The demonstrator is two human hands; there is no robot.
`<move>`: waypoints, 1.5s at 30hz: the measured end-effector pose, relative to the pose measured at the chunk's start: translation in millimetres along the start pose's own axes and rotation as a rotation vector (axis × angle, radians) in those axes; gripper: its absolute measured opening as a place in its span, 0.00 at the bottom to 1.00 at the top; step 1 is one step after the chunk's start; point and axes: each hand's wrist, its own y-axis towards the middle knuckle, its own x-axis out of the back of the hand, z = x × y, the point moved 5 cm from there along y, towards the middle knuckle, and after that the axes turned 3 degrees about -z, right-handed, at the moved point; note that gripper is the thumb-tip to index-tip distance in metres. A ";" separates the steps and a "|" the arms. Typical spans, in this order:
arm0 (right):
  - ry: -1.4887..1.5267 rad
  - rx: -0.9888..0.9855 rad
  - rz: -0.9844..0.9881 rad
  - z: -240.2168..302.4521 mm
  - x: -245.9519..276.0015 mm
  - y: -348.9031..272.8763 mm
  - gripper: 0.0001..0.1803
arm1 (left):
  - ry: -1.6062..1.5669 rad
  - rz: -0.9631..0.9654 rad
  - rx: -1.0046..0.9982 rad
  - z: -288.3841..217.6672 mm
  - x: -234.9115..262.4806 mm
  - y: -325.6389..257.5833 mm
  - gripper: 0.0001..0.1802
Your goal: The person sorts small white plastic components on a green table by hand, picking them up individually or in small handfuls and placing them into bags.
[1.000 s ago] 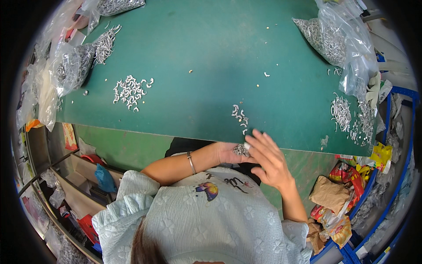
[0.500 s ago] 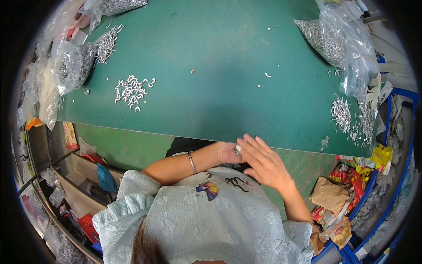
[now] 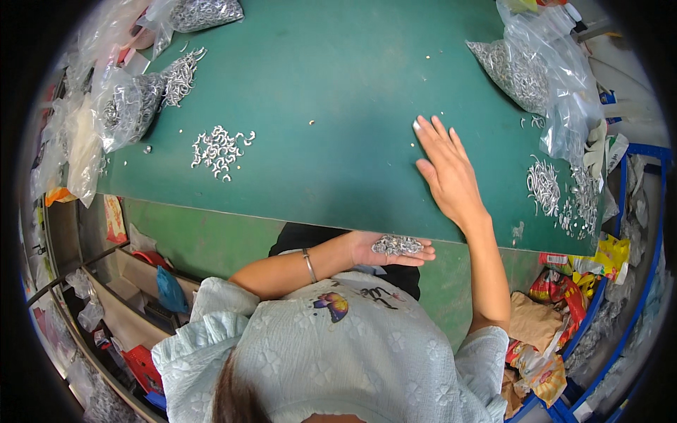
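Just below the table's front edge, my left hand [image 3: 367, 248] lies palm up with its fingers stretched out. It cups a heap of small silvery metal pieces [image 3: 397, 244]. My right hand [image 3: 448, 173] is palm down over the green tabletop [image 3: 331, 162], fingers extended and the thumb apart, with nothing seen in it. Whether it touches the surface I cannot tell. Left of the middle lies a loose pile of small curved metal pieces [image 3: 220, 151]. To the right of my right hand is a pile of longer thin curved pieces [image 3: 543, 185], beside scattered smaller bits [image 3: 580, 204].
Clear plastic bags of metal pieces stand at the left [image 3: 134, 106], back left [image 3: 204, 14] and right [image 3: 515, 74]. Small pale crumbs dot the tabletop. Below the table are a drawer unit [image 3: 134, 282] at left and crumpled wrappers [image 3: 557, 296] beside a blue frame [image 3: 599, 303] at right.
My right hand has moved away from my left, forward and to the right over the table. The left palm is now uncovered, showing the metal pieces. The view has shifted slightly.
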 end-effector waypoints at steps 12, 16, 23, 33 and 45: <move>0.224 0.133 0.197 76.5 -2.5 -138.9 0.38 | 0.471 -0.047 -0.223 -21.0 21.8 6.2 0.21; 0.296 0.086 -0.029 67.3 20.0 -132.4 0.25 | 0.559 -0.134 -0.260 -7.3 0.3 -2.2 0.18; 0.364 -0.054 -0.350 31.1 47.2 -107.0 0.14 | 0.429 -0.323 -0.231 14.0 2.4 -55.1 0.15; 0.539 -0.214 -0.588 -3.4 43.8 -105.3 0.12 | 0.614 -0.457 -0.438 61.2 -123.4 -26.5 0.15; 0.440 -0.316 -0.681 -18.9 33.3 -105.0 0.12 | 1.068 -0.133 -0.657 -27.7 -413.9 172.1 0.19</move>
